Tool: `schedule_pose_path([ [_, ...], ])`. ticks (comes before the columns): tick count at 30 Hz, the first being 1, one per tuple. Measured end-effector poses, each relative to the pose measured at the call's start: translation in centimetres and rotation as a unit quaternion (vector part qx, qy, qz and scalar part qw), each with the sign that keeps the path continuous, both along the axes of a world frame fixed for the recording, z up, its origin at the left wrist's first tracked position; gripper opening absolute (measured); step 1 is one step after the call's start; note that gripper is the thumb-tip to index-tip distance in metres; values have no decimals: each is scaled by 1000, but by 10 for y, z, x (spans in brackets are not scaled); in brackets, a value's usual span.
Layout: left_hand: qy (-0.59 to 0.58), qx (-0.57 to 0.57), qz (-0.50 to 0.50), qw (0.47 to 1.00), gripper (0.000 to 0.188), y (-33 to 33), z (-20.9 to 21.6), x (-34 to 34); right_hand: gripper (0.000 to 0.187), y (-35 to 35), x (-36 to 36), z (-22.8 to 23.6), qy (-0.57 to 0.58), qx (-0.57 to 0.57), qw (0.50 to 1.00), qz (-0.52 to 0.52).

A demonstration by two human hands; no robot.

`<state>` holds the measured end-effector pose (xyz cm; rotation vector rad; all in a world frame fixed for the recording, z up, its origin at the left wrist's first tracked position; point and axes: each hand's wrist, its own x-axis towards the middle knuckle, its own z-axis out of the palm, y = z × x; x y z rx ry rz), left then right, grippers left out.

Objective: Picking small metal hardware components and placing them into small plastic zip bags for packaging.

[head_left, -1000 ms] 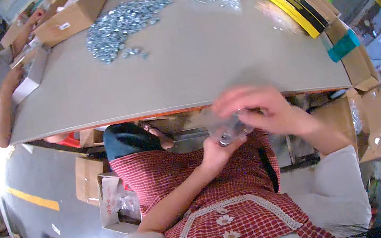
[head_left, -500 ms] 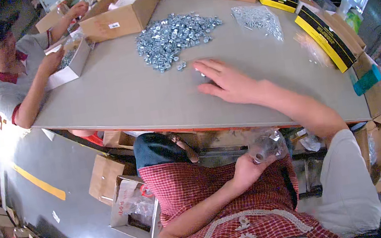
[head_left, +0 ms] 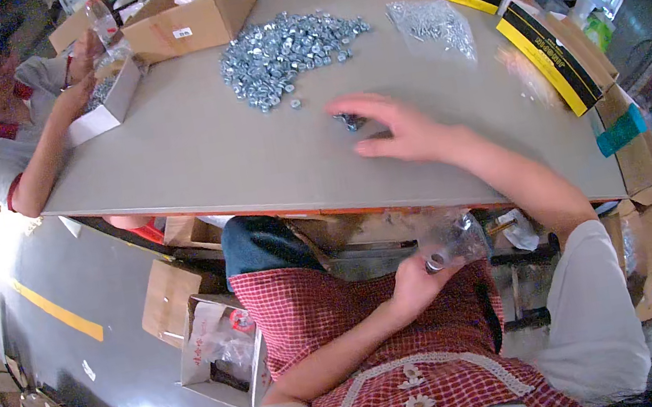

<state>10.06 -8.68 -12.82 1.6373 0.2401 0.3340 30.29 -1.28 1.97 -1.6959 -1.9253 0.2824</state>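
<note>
My right hand (head_left: 403, 129) hovers low over or rests on the grey table (head_left: 194, 164), thumb and fingers apart. A few small metal pieces (head_left: 349, 121) lie in the gap by its fingertips; part of them is hidden under the fingers. Beyond it spreads a heap of shiny metal nuts (head_left: 278, 50), one loose nut (head_left: 295, 104) at its near edge. Down at my lap, my left hand (head_left: 418, 286) is closed round a clear plastic bag (head_left: 460, 241). A small round metal piece (head_left: 434, 261) shows at the grip, too blurred to name surely.
A clear bag of small metal parts (head_left: 435, 29) lies right of the heap. Cardboard boxes (head_left: 184, 18) and black-yellow boxes (head_left: 549, 61) line the far and right sides. A teal roll (head_left: 620, 130) stands at right. On the left, a co-worker (head_left: 16, 132) handles a white box (head_left: 109, 105).
My right hand's fingers have bent and parted more from the thumb, and more metal pieces show by them. My left hand keeps the bag at my lap. The co-worker's hands have moved.
</note>
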Motion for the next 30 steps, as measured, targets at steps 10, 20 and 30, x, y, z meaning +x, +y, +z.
schedule_pose_path([
  [10,20,-26,-20,999,38,4,3,-1,60,-15,7,2,105,7,988,112],
  [20,-75,40,34,996,28,-4,13,14,30,-185,-63,38,365,1,930,28],
  [30,-104,98,48,989,31,9,-27,32,48,-186,-82,7,-163,-46,985,-28],
])
